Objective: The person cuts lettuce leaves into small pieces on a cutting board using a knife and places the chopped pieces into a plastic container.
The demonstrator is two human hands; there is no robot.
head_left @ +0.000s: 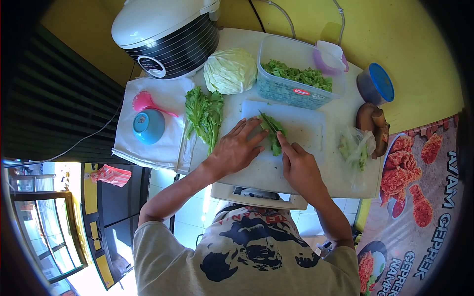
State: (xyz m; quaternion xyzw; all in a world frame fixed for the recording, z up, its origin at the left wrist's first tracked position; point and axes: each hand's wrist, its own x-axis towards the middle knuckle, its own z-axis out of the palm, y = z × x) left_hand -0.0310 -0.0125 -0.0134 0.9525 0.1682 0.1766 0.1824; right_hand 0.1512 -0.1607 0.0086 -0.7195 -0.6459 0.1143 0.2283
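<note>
My left hand (238,148) lies flat on the white cutting board (306,129), fingers spread, pressing down a small bundle of green leaves (274,134). My right hand (297,166) grips a knife (267,121) whose dark blade points away from me across the leaves. A bunch of leafy greens (204,115) lies left of the board, with a head of cabbage (230,70) behind it.
A clear plastic tub (289,90) of chopped greens stands behind the board. A rice cooker (165,34) sits at the back left, a blue bowl (148,126) and pink spoon (146,102) on a white cloth. A blue-lidded jar (376,83) and plastic bag (356,146) lie right.
</note>
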